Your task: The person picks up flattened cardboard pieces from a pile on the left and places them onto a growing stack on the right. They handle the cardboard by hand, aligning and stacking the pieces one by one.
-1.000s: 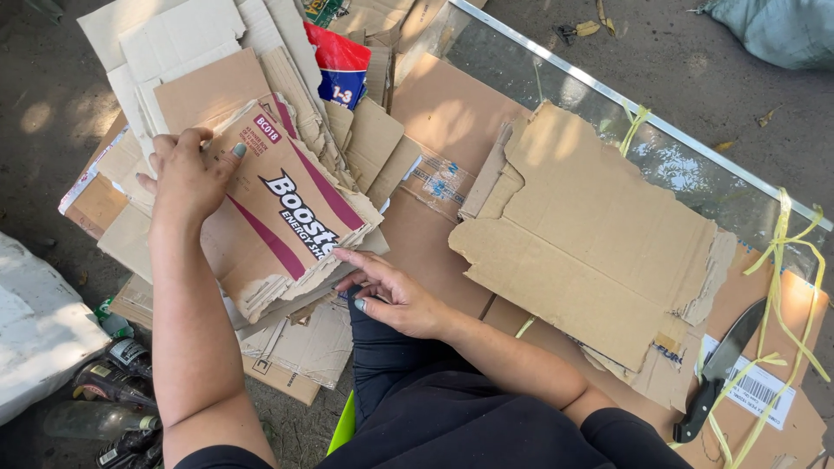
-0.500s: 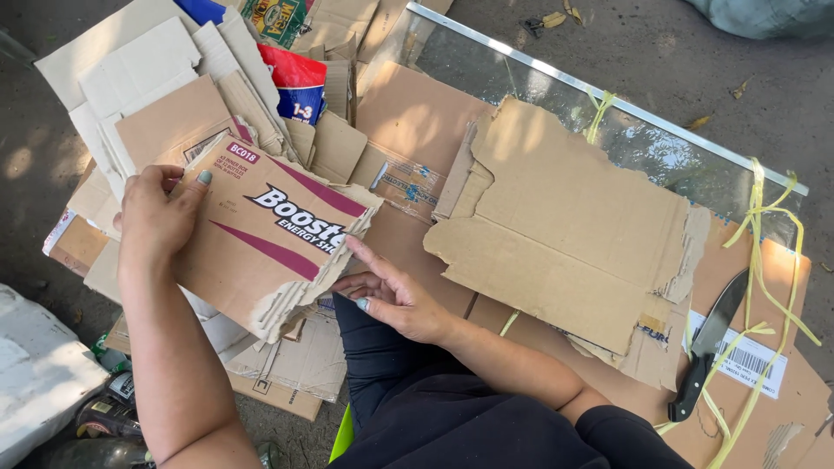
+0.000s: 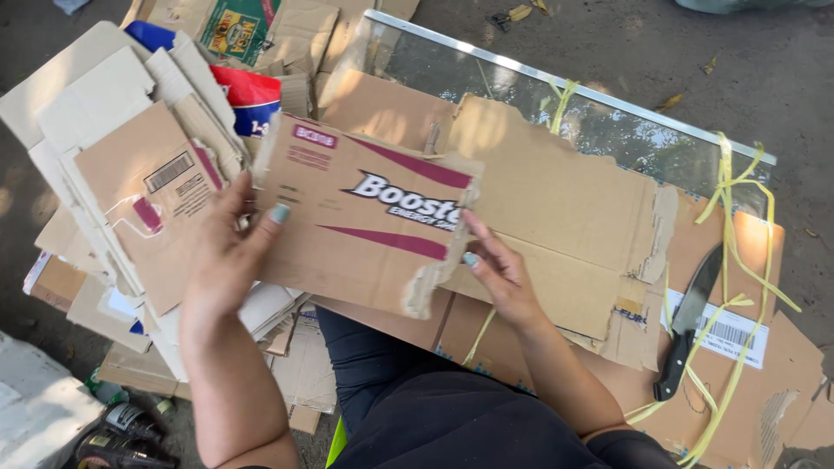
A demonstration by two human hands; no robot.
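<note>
I hold a flattened brown cardboard piece with maroon stripes and printing [image 3: 365, 230] in front of me, above my lap. My left hand [image 3: 228, 256] grips its left edge, thumb on top. My right hand [image 3: 493, 271] pinches its torn right edge. Under and to the right of it lies a large plain flattened cardboard sheet [image 3: 565, 217] with ragged edges. A pile of flattened cardboard [image 3: 122, 174] sits to the left of my left hand.
A black-handled knife [image 3: 688, 321] lies on cardboard at the right, among yellow plastic straps [image 3: 738, 260]. A glass pane with a metal frame [image 3: 608, 113] lies beyond the sheets. A red and blue wrapper [image 3: 252, 100] rests in the pile. Bottles [image 3: 122, 430] lie bottom left.
Both hands have lifted the printed cardboard off the left pile and carried it right, over the large plain sheet. My right hand now grips its right edge.
</note>
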